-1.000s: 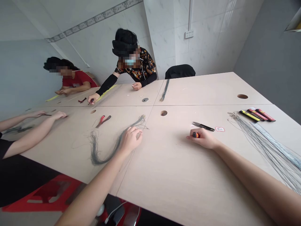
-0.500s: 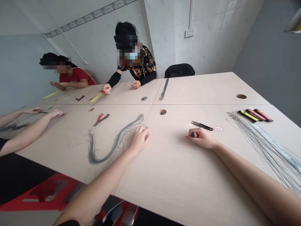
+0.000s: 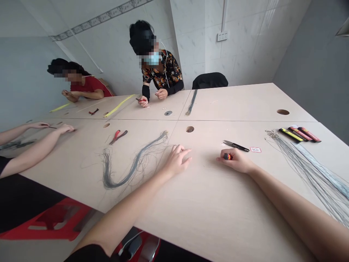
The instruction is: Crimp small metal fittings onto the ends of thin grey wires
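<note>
My left hand (image 3: 177, 161) lies open on the pale wooden table (image 3: 207, 203), fingers spread, holding nothing. It is just to the right of a long U-shaped bundle of thin grey wires (image 3: 122, 174). My right hand (image 3: 236, 161) is curled around a small red and black object (image 3: 227, 156), which shows only in part between the fingers. Just above that hand lie black-handled snips (image 3: 236, 146) and a small white label (image 3: 255, 149). A second bundle of grey wires (image 3: 305, 167) fans out towards the right table edge.
Red-handled pliers (image 3: 118, 137) lie left of the wires. Red and yellow packets (image 3: 300, 134) sit at the right. Across the table, a person in a floral shirt (image 3: 163, 72) holds a red-handled tool. A person in red (image 3: 87, 89) and another person's forearms (image 3: 35, 143) work at the left.
My left hand has moved right, off the wire bundle, and its fingers have spread. My right hand has stayed in place. The person across the table has straightened up and drawn their arm back.
</note>
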`<state>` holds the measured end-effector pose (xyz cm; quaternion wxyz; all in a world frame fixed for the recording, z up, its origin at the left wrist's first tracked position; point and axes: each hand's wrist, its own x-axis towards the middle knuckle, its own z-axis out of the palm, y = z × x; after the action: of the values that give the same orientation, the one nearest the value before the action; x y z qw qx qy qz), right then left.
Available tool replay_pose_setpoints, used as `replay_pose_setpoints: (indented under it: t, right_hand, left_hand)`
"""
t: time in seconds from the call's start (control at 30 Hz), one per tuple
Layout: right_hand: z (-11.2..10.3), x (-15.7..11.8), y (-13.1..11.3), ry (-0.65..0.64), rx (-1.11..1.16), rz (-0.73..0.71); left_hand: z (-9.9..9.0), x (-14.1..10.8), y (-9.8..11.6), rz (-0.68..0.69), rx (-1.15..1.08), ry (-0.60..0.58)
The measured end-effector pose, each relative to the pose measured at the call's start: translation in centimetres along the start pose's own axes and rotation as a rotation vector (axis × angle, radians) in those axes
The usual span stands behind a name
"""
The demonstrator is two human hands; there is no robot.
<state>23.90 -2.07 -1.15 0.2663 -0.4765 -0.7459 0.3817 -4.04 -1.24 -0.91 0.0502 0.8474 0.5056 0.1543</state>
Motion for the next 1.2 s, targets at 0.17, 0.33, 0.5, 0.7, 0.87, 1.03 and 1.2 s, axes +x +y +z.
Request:
replay_pose_setpoints:
  t: [0.17, 0.33, 0.5, 0.7, 0.87, 1.03, 1.2]
  right_hand:
    - [-0.1, 0.0, 0.0, -0.002, 0.017, -0.023]
    - [-0.2, 0.1, 0.1, 0.000, 0.030, -0.022]
    - [-0.1, 0.2, 0.6, 0.003, 0.036, -0.046]
    - [0.0, 0.1, 0.4, 0.034, 0.019, -0.059]
    - [-0.2, 0.2, 0.3, 0.072, 0.078, -0.059]
    - [-0.3, 0.1, 0.1, 0.044, 0.051, -0.037]
    - [-0.3, 0.0, -0.1, 0.023, 0.040, -0.018]
  left_hand:
    - [-0.4, 0.6, 3.4, 0.142, -0.174, -0.063]
    - [-3.5, -0.2, 6.4, 0.098, -0.538, -0.138]
    - [-5.7, -3.2, 12.6, 0.512, -0.909, -0.527]
    - [-1.3, -2.6, 15.9, 0.744, -0.586, -0.418]
    - [0.2, 0.0, 11.2, 0.523, -0.463, -0.167]
    - [-1.9, 1.4, 4.3, 0.195, -0.246, -0.065]
    - [-2.9, 2.4, -0.4, -0.040, -0.049, 0.057]
